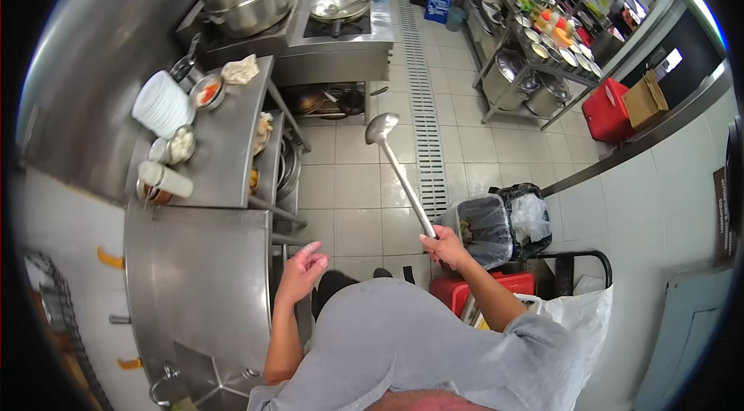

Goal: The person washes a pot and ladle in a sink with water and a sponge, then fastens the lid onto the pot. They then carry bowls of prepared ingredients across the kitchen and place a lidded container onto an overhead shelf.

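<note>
The right hand has its fingers wrapped around the end of the handle of a long metal ladle, which reaches out over the tiled floor, beside the drain grate. With only 1 hand at that far end, the bowl's weight could twist the handle and tip or drop the ladle if the grip slackens. The left hand is empty, its fingers loosely spread near the tabletop, so it gives no support. A wide swing towards that side could knock the stacked plates or the squeeze bottle. Lowered carelessly, the ladle could touch the lined bin and get dirty.
</note>
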A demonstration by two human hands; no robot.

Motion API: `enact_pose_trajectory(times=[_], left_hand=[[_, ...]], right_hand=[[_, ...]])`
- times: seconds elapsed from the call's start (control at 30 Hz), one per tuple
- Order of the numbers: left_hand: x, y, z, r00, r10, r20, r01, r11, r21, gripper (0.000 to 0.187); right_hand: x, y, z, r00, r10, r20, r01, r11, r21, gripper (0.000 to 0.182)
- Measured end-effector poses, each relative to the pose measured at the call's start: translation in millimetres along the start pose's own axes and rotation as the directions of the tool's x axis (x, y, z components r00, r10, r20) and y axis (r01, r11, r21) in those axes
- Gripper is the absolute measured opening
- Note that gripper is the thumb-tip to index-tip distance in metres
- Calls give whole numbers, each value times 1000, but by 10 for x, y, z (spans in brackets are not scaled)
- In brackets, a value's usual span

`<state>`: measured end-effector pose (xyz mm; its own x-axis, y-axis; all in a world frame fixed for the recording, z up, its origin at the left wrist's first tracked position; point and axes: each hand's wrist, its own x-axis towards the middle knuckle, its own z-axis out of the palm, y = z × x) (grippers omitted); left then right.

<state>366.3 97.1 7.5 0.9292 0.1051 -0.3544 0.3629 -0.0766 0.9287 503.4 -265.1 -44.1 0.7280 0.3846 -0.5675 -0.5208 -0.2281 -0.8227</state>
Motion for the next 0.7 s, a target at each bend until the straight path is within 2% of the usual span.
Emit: enact_pose_trajectory(times=[0.2, 0.27, 0.4, 0.5, 0.57, 0.63, 0.7], left_hand=[[1267, 353, 189, 986, -82, 145, 75, 996, 53, 50], [1847, 254, 176, 981, -51, 187, 45, 998, 40, 50], [3080, 625, 380, 961, -71, 267, 62, 997, 43, 50], [4041, 1193, 652, 919, 11, 394, -41, 997, 68, 50], [4785, 1417, 878, 865, 124, 487, -254, 944, 211, 54], [5344, 2017, 1206, 801, 178, 572, -395, 874, 282, 61], [5907, 2454, 1595, 723, 132, 679, -438, 847, 302, 64]], right_hand=[[756, -271, -769, 980, -48, -191, 85, 979, 187, 24], [1029, -464, -995, 965, -34, -261, 82, 981, 174, 21], [1416, -1078, -1470, 917, -2, -399, 78, 982, 173, 18], [1651, -1466, -1867, 884, 16, -467, 77, 981, 178, 14], [1802, -1615, -2138, 857, -18, -515, 105, 984, 141, 13], [1953, -1747, -2420, 846, -14, -534, 104, 985, 139, 12], [2117, -1805, -2726, 832, 17, -555, 96, 980, 174, 11]])
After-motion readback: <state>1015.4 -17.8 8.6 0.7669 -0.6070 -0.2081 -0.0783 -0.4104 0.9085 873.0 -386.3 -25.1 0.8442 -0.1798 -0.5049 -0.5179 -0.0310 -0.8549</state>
